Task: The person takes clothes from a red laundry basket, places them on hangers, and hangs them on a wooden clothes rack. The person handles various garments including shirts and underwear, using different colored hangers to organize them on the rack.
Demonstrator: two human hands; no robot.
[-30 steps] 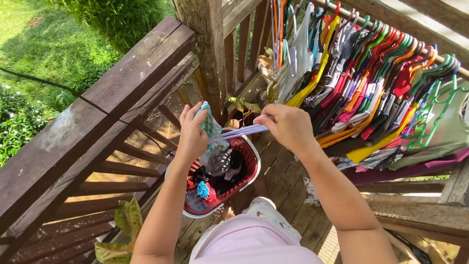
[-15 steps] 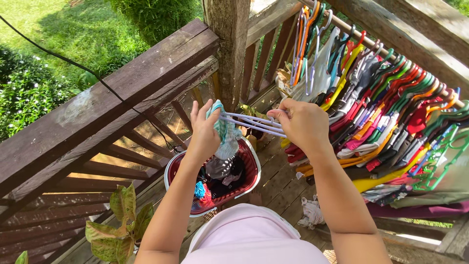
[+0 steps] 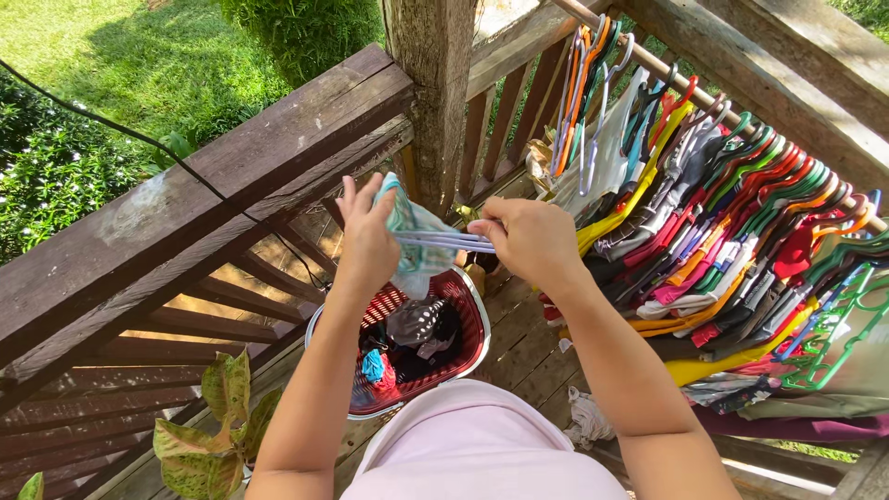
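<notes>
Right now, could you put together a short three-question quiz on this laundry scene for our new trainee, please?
1. True or false: the left hand grips a pale green garment above the red basket.
2. What does the right hand hold?
A. a clothes peg
B. a pale plastic hanger
C. a towel
3. Fill in: the full rail of hung clothes is on the person's ___ side.

Key:
1. True.
2. B; the hanger's end reaches into the garment.
3. Right; the wooden railing is on the left.
</notes>
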